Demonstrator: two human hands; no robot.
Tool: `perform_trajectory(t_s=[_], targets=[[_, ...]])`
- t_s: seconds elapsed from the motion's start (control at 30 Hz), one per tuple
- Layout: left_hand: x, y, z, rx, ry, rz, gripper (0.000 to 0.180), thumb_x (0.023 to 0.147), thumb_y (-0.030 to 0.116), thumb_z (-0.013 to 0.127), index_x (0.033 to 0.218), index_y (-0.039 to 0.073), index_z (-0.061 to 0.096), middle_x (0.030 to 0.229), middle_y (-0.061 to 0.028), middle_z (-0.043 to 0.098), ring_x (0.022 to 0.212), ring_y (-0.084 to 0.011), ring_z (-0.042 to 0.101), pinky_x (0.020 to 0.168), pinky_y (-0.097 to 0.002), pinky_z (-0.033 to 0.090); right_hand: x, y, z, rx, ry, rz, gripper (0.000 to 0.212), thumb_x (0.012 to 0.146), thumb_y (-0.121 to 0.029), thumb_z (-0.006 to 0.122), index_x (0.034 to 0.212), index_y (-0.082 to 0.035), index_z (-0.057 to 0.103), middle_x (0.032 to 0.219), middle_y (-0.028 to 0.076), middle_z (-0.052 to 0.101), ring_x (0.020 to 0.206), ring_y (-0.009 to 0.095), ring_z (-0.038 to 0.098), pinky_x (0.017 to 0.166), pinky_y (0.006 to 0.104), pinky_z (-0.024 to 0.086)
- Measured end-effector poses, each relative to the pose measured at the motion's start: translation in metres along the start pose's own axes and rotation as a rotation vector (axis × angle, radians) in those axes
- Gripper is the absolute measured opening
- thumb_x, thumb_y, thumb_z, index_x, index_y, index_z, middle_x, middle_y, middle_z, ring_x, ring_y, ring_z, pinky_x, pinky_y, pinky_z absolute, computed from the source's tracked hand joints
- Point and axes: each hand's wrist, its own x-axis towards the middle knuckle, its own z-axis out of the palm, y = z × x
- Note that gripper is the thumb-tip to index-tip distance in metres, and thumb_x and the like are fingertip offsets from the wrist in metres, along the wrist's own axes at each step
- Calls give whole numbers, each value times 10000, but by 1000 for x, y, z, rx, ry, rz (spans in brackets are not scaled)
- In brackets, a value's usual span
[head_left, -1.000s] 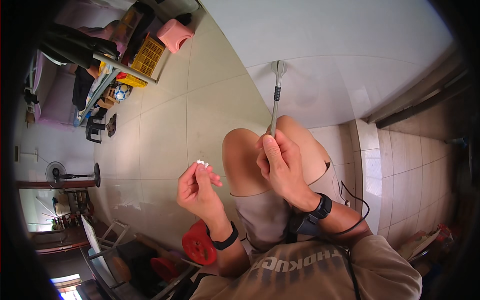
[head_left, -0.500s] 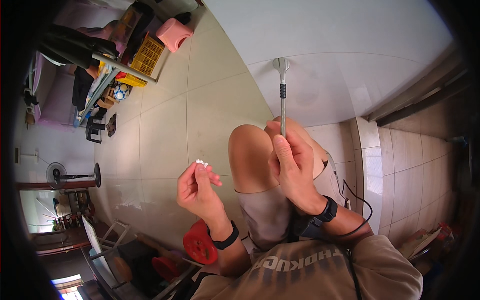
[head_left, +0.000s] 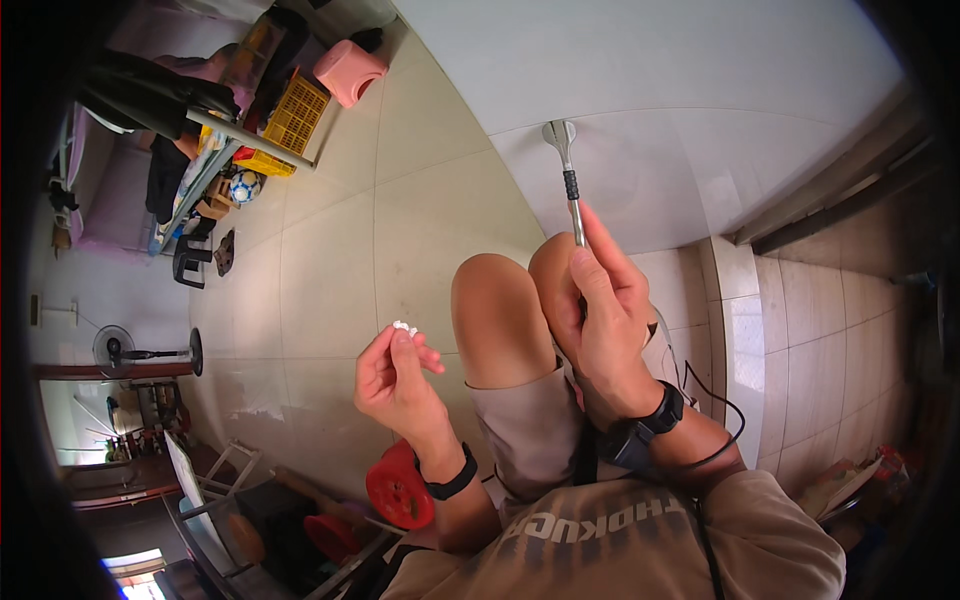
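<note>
In my right hand (head_left: 612,320) is a slim metal tool (head_left: 571,184) with a flat, flared head and a black ribbed collar. My fingers close round its shaft, with the index finger stretched along it. The head points away from me, at the tiled wall; whether it touches the tile I cannot tell. My left hand (head_left: 398,375), held out over the floor to the left of my knees, pinches a small white crumpled bit (head_left: 405,327) between thumb and fingertips. Both wrists wear black bands.
A white tiled wall (head_left: 650,70) rises ahead and to the right. Beside my left forearm stands a red round stool (head_left: 402,487). Farther off are a pink stool (head_left: 349,72), a yellow crate (head_left: 298,112), a ball (head_left: 244,186) and a fan (head_left: 115,346). A black cable (head_left: 728,400) loops by my right forearm.
My right hand has shifted a little to the right and forward, gripping nearer the black collar, and the tool now tilts differently. My left hand stays almost still with the white bit.
</note>
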Motion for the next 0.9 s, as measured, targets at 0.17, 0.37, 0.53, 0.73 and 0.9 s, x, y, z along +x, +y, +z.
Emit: perform_trajectory(t_s=[0.17, 0.37, 0.53, 0.73, 0.9], targets=[[-1, 1, 1, -8, -7, -17, 120, 952, 1, 635, 1044, -69, 665, 812, -159, 699, 583, -142, 617, 486, -261, 508, 2, 0, 6, 12, 47, 28, 486, 1052, -96, 480, 1527, -22, 412, 639, -62, 433, 486, 32, 376, 426, 215, 288], [-1, 2, 2, 17, -3, -30, 122, 958, 0, 613, 1048, -68, 660, 801, -155, 693, 585, -143, 614, 490, -263, 507, 6, 1, 5, 71, 62, 55, 500, 1044, -94, 498, 1534, -39, 408, 663, -58, 429, 511, 37, 377, 429, 214, 288], [3, 1, -3, -17, 14, -32, 130, 958, -3, 606, 1062, -65, 654, 788, -149, 688, 582, -143, 610, 485, -263, 500, 9, -5, 2, 150, 68, 129, 507, 1030, -63, 491, 1530, -33, 410, 655, -41, 398, 506, 45, 330, 414, 222, 257], [3, 0, -2, -38, 11, -47, 122, 957, 1, 610, 1048, -65, 659, 792, -150, 687, 588, -143, 612, 482, -261, 495, 9, -8, 1, 196, 68, 213, 511, 1041, -87, 464, 1547, -72, 393, 653, -32, 352, 509, 55, 292, 420, 219, 251], [2, 2, -3, -14, -1, -74, 150, 973, 38, 615, 1082, -64, 631, 839, -144, 680, 600, -135, 586, 522, -255, 450, 8, -12, -3, 304, 33, 287, 511, 1025, -117, 522, 1528, -87, 438, 656, -42, 424, 538, 49, 372, 427, 215, 273]])
